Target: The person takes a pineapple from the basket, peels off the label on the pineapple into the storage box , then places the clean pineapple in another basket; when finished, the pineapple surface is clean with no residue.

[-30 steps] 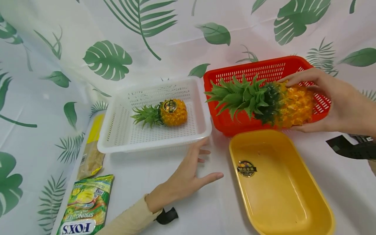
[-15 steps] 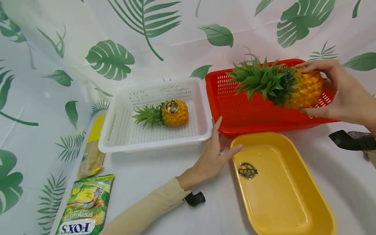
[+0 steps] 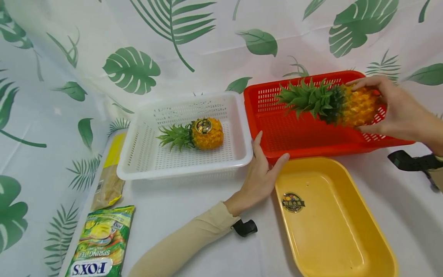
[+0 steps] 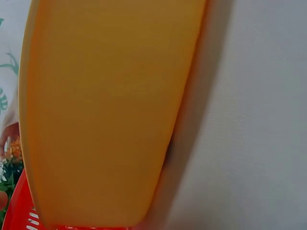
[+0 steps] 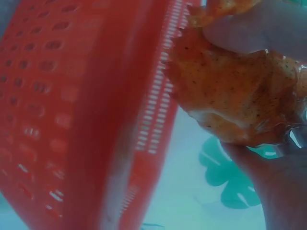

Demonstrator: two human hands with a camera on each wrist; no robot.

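Observation:
My right hand [image 3: 398, 107] grips the orange body of a large pineapple [image 3: 360, 105] with a leafy green crown, held sideways over the red basket [image 3: 277, 152]. In the right wrist view, the fingers and thumb press on opposite sides of the pineapple [image 5: 230, 91]. My left hand [image 3: 257, 177] is at the near left corner of the red basket, fingers extended between it and the white basket [image 3: 187, 169]. The thumb lies near the red rim; whether it touches is hard to tell. In the white basket lies a smaller pineapple [image 3: 207, 134] with a round label.
A yellow tub [image 3: 325, 215] with a round sticker stands in front of the red basket; its side wall [image 4: 110, 120] fills much of the left wrist view. Left of the white basket lie a yellow-and-brown packet [image 3: 109, 177] and a green FOX'S bag [image 3: 100, 238]. A leaf-print cloth [image 3: 207, 50] backs everything.
My left hand has moved right and away from me, from the white basket's front to the red basket's corner. The right hand has moved the large pineapple up and right in the view.

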